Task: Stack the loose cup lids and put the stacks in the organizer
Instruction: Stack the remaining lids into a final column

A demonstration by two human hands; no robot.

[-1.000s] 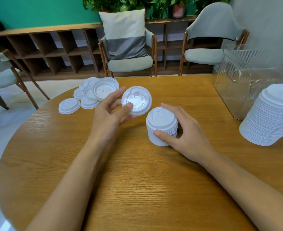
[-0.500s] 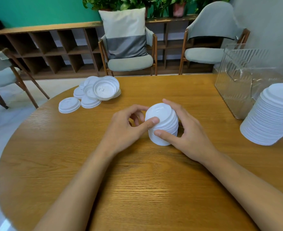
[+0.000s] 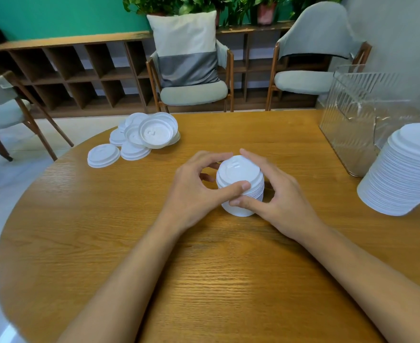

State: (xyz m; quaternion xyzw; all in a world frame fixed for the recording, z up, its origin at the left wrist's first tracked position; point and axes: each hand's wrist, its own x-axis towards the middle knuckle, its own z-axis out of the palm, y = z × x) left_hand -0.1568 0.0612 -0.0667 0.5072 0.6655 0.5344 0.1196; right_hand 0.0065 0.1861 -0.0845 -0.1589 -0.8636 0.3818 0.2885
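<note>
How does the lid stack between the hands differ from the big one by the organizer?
The short stack is low and held upright between the left hand and right hand, both gripping its sides. The big stack is far taller, looks tilted and stands untouched on the right of the table. Both are nested white lids.

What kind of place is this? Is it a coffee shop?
Probably a cafe or lounge, though I can't be sure. There's a round wooden table with cushioned chairs beside it, a cubby shelf with potted plants on top, and lots of white cup lids.
</note>
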